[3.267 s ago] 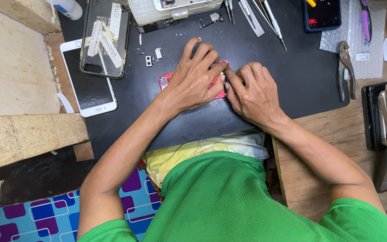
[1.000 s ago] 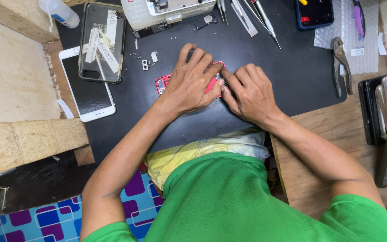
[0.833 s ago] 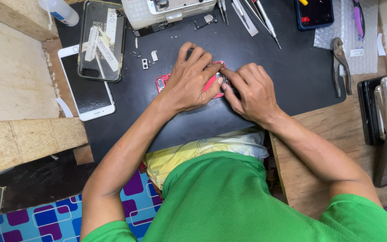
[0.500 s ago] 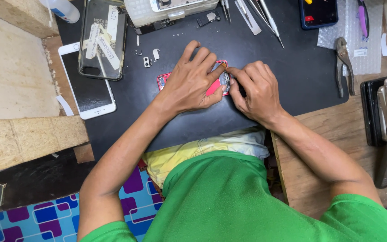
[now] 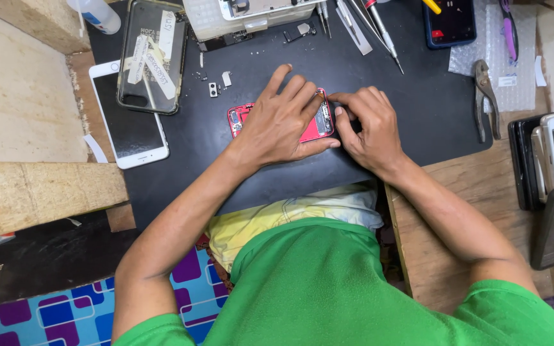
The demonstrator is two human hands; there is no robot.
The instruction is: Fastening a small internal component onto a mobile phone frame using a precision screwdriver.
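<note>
The left hand (image 5: 283,122) lies flat, fingers spread, pressing down on a red phone (image 5: 318,128) that sits open on the black mat (image 5: 418,102) of the surface. The right hand (image 5: 367,128) curls at the phone's right end, fingertips pinched on its edge. The phone's inner parts show there.

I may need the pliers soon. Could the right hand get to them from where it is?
Probably yes. The pliers lie in the open on the black mat, right of the right hand, with only bare mat between.
</note>
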